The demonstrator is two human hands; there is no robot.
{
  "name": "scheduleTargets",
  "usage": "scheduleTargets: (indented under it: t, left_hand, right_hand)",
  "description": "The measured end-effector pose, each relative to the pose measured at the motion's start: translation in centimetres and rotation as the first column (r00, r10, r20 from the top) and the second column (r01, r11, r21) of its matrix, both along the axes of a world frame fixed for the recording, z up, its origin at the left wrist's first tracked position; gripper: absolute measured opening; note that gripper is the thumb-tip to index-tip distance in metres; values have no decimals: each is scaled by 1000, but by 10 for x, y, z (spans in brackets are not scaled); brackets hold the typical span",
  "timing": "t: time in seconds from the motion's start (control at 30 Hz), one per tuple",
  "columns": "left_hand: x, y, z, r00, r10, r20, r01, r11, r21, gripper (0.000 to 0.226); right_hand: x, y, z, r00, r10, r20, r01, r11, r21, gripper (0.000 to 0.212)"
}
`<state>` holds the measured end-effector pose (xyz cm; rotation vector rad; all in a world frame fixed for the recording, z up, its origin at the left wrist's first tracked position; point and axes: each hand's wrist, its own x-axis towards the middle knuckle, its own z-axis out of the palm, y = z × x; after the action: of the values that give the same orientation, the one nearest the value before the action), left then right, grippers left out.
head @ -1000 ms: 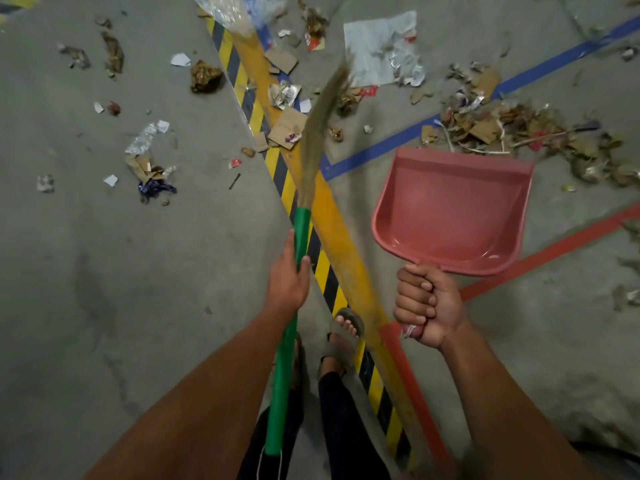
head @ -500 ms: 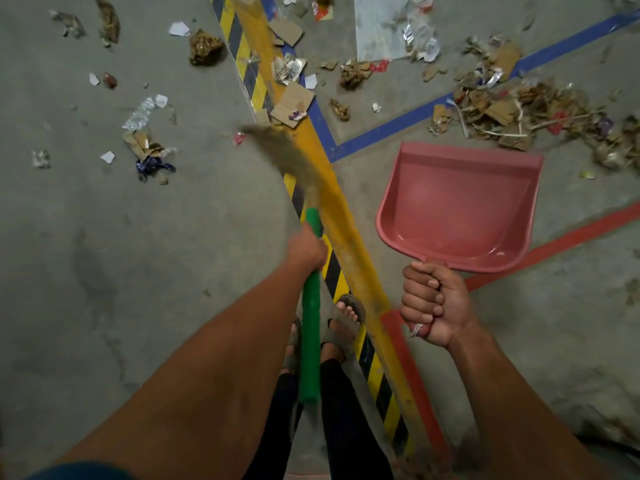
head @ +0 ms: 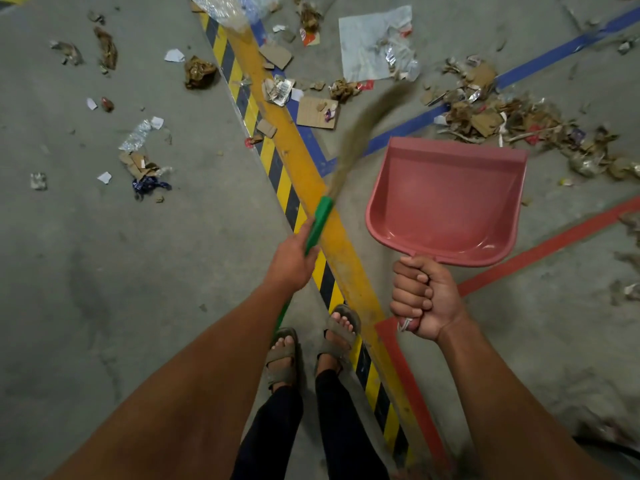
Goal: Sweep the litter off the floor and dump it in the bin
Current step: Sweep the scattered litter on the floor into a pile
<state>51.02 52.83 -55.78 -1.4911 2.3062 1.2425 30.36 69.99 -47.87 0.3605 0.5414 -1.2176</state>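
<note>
My left hand (head: 291,263) grips the green handle of a broom (head: 319,220). Its blurred straw bristles (head: 367,123) curve up and to the right, off the floor, beside the dustpan. My right hand (head: 424,299) grips the handle of an empty pink dustpan (head: 446,202), held above the floor with its mouth facing away from me. Litter lies ahead: a heap of cardboard and wrappers (head: 502,116) beyond the dustpan at the right, cardboard pieces (head: 317,112) in the middle, and scattered scraps (head: 142,161) at the left. No bin is in view.
A yellow and black striped line (head: 294,168) runs diagonally across the grey concrete floor, crossed by blue tape (head: 554,53) and red tape (head: 554,244). A crumpled white sheet (head: 370,46) and clear plastic (head: 221,8) lie farther off. My sandalled feet (head: 311,344) stand by the line.
The broom's bristles swung from pointing left over the striped line to pointing right beside the dustpan. My left hand turned with the handle. The dustpan stayed about where it was.
</note>
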Motion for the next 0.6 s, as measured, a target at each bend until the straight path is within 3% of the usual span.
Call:
scheduleTargets:
  t: [0.17, 0.3, 0.37, 0.47, 0.6]
  left_hand:
    - [30, 22, -4, 874, 429, 229, -424, 903, -72, 63]
    - [22, -10, -24, 768, 484, 420, -538, 843, 11, 50]
    - [7, -26, -30, 811, 349, 470, -440, 893, 95, 43]
    - [-21, -41, -27, 917, 52, 396, -124, 980, 157, 42]
    - [-46, -53, -16, 941, -250, 228, 210, 960, 187, 64]
  right_hand:
    - [8, 1, -3, 1000, 21, 12, -21, 1000, 18, 42]
    - [12, 5, -12, 999, 42, 25, -42, 999, 7, 42]
    - [14, 7, -16, 998, 52, 23, -52, 998, 17, 41]
    - [19, 9, -21, 998, 65, 11, -66, 997, 45, 42]
    - [26, 7, -23, 996, 85, 8, -85, 996, 36, 43]
